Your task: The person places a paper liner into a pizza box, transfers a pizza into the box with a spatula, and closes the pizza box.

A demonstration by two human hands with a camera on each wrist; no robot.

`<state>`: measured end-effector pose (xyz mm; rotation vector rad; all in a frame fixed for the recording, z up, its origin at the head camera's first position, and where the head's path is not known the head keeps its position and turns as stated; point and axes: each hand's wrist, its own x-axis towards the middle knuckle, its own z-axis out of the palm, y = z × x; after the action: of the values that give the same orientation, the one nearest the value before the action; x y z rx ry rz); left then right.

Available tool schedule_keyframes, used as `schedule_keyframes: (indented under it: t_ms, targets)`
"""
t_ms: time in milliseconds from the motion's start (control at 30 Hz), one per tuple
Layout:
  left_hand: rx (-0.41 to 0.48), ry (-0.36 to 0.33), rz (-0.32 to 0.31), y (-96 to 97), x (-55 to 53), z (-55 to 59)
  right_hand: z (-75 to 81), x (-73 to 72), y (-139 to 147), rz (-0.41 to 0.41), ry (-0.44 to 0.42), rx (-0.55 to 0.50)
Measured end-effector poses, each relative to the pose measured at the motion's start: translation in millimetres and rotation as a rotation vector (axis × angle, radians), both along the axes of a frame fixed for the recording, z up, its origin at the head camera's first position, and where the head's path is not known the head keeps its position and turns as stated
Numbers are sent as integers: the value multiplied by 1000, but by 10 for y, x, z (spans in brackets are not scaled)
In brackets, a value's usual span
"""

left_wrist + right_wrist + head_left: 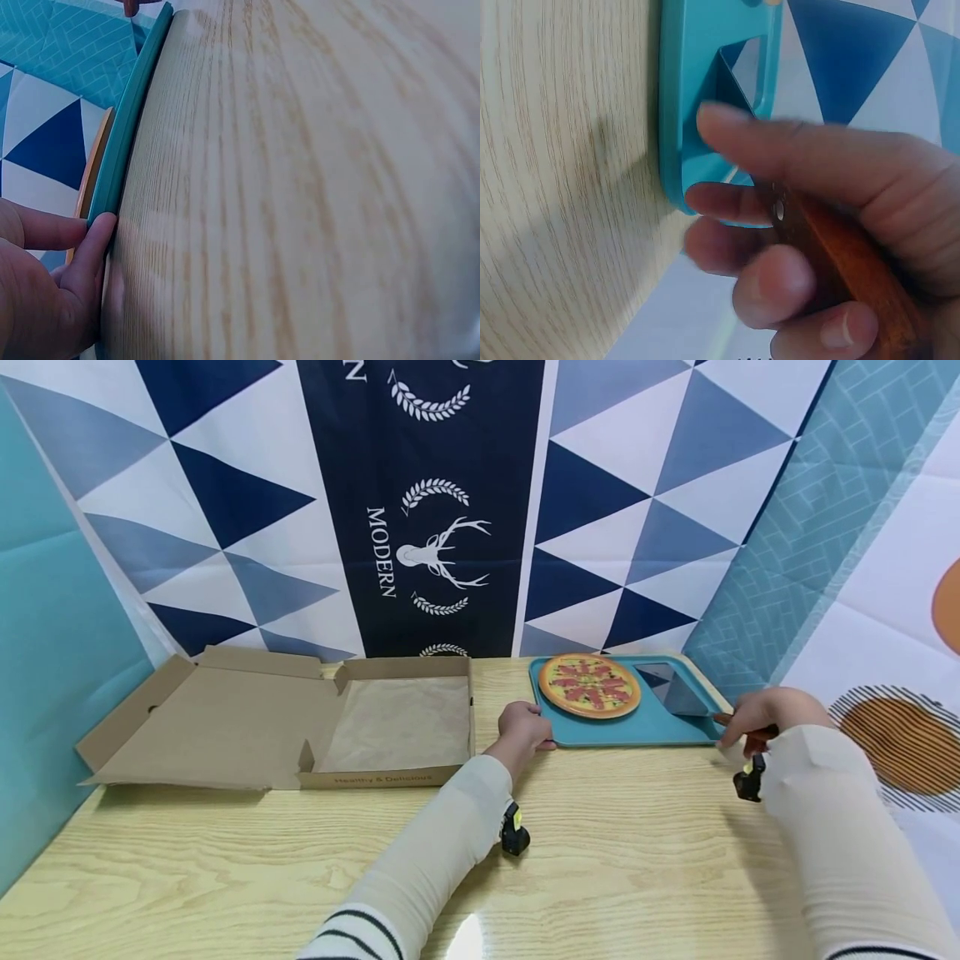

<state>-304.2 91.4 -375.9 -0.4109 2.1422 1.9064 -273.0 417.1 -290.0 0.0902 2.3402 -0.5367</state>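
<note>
A toy-like pizza (589, 686) lies on the left part of a turquoise tray (622, 732). My left hand (523, 727) is at the tray's front left corner; in the left wrist view its thumb and finger pinch the tray's rim (120, 161). My right hand (772, 714) is at the tray's right end, its fingers curled round the wooden handle (855, 270) of a metal spatula (678, 692). The shiny blade mirrors the wall's pattern and is over the tray, to the right of the pizza. Whether the blade touches the tray is hard to tell.
An open cardboard pizza box (386, 779) stands left of the tray, its lid (217, 722) folded out to the left and paper (405, 722) lining its base. Patterned cloth (442, 527) hangs behind the wooden table (600, 860), with more cloth at both sides.
</note>
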Motion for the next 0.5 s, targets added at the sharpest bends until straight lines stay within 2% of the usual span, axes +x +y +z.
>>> schedule_keyframes:
  t_ms: [300,500]
  targets:
    - [-3,-1,-11,6,2,-14,-52,21,-9,-75,0,-21]
    - [-7,1,-10,13,-8,-18,-92,37,8,-52,8,-68]
